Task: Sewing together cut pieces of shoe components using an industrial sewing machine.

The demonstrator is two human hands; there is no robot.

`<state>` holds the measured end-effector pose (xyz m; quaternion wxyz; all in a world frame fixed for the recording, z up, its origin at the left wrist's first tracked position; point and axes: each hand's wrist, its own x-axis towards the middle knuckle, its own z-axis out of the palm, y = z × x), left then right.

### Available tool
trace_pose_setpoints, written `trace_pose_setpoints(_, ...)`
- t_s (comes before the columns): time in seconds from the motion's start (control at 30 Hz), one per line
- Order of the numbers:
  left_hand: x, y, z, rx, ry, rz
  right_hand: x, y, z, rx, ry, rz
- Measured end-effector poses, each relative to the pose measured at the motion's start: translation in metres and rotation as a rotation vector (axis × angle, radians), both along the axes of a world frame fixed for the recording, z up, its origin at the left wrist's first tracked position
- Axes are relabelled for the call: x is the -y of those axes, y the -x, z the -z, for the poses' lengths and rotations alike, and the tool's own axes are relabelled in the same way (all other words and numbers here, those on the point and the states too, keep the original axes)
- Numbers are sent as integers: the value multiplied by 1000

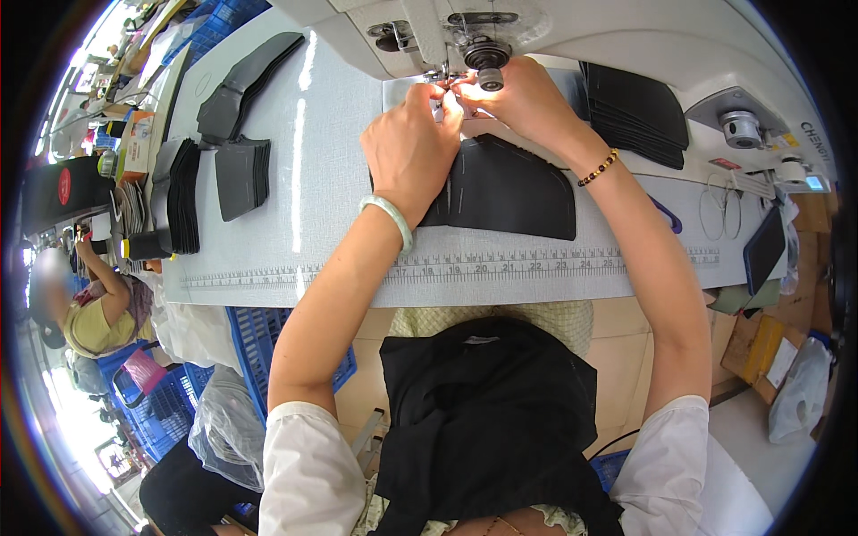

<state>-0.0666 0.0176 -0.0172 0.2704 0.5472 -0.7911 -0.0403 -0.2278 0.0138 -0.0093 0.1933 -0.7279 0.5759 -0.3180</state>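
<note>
Both of my hands meet at the needle area of a white sewing machine [581,31], under its lit head. My left hand [407,147] is closed in a pinch, thumb and fingertips pressed together just in front of the needle bar [444,73]. From the other side my right hand [523,100] reaches in, fingers also pinched close to the left ones. Whatever lies between the fingertips is too small and hidden to make out. A black leather-like panel [518,189] lies flat on the table below my hands, partly covered by the left wrist.
Stacks of black panels lie left [241,179] and right [635,116] of the machine. A measuring tape strip [483,265] runs along the table's front. A blue-handled tool [666,214] and a dark tablet-like device [764,250] rest at right. Another person [98,313] sits far left.
</note>
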Motion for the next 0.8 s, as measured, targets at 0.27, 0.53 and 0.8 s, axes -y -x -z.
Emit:
trace_pose_setpoints(0.27,0,2,-1,26,-30,-16,6,4,12,26,74,-37)
trace_pose_setpoints(0.53,4,0,7,-18,79,4,2,0,5,-135,71,38)
trace_pose_setpoints(0.8,3,0,4,8,18,-25,1,1,1,-91,78,-11)
